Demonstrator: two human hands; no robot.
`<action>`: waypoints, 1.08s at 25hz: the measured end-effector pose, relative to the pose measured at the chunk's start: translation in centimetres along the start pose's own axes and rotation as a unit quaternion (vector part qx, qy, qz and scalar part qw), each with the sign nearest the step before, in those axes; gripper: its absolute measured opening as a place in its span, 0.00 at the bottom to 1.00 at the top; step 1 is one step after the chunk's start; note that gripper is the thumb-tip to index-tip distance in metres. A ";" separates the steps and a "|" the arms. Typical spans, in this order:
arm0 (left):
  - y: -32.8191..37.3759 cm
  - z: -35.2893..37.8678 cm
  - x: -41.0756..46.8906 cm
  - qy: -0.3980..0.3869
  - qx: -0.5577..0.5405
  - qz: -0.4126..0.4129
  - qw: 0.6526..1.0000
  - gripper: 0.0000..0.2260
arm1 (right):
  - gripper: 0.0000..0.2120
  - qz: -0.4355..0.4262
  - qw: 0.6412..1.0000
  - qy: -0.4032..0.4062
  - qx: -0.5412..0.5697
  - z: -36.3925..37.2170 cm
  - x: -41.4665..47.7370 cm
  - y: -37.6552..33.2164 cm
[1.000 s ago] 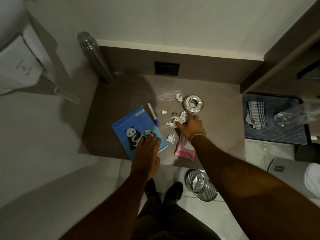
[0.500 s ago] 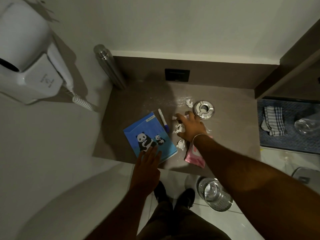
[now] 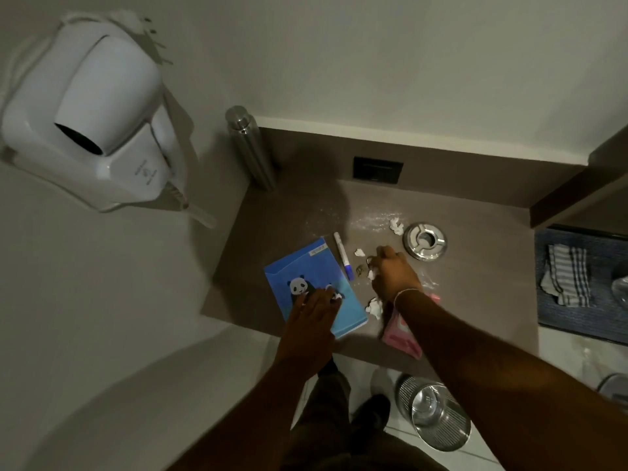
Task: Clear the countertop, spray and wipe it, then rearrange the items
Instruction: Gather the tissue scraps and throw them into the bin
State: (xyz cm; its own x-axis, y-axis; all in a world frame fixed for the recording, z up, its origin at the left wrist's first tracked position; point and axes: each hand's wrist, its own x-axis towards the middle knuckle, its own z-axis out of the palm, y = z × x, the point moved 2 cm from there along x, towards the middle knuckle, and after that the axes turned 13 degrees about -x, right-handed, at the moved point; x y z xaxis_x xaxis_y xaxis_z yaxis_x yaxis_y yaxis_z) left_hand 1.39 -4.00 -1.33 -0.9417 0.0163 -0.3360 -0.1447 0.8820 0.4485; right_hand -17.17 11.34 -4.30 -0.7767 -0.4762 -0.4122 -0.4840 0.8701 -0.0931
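On the brown countertop (image 3: 292, 212) lie a blue panda booklet (image 3: 306, 266), a white marker with a blue cap (image 3: 343, 255), a round metal ashtray (image 3: 424, 240) and a pink wipes pack (image 3: 401, 336). Crumpled white paper scraps are scattered: one by the ashtray (image 3: 396, 226), a tiny one (image 3: 359, 252) near the marker, one (image 3: 374, 306) at the front. My left hand (image 3: 314, 309) rests flat on the booklet's near corner, fingers spread. My right hand (image 3: 394, 275) is closed around white paper scraps in the middle of the counter. White powder (image 3: 372, 219) dusts the back.
A steel bottle (image 3: 251, 147) stands in the back left corner beside a wall socket (image 3: 378, 169). A white wall dryer (image 3: 88, 117) hangs at left. A metal bin (image 3: 436, 419) stands on the floor below the counter edge. A striped cloth (image 3: 567, 278) and a glass (image 3: 620, 283) lie on a blue mat at right.
My right hand has curled shut around the scraps it was reaching over. My left hand slid forward onto the booklet. The view tilted up, showing more of the wall dryer.
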 end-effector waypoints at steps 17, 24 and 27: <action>3.1 3.2 10.6 -0.108 0.054 0.207 0.971 0.17 | 0.10 0.314 0.871 0.081 0.368 0.8 -8.6 7.0; 4.0 2.7 12.0 -0.128 0.004 0.095 0.987 0.14 | 0.26 0.175 0.967 0.098 0.160 4.8 -9.5 3.0; 3.5 0.9 13.4 -0.087 -0.026 0.033 0.995 0.15 | 0.26 0.160 0.981 0.057 0.088 5.8 -8.9 3.1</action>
State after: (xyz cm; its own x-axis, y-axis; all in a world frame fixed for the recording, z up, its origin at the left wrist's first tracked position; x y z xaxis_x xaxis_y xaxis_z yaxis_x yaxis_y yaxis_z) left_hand -11.47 -0.29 -5.02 -0.8831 0.1586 -0.4415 -0.1050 0.8504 0.5155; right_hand -9.39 19.05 -6.20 -0.9229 -0.1765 -0.3422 -0.1381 0.9813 -0.1339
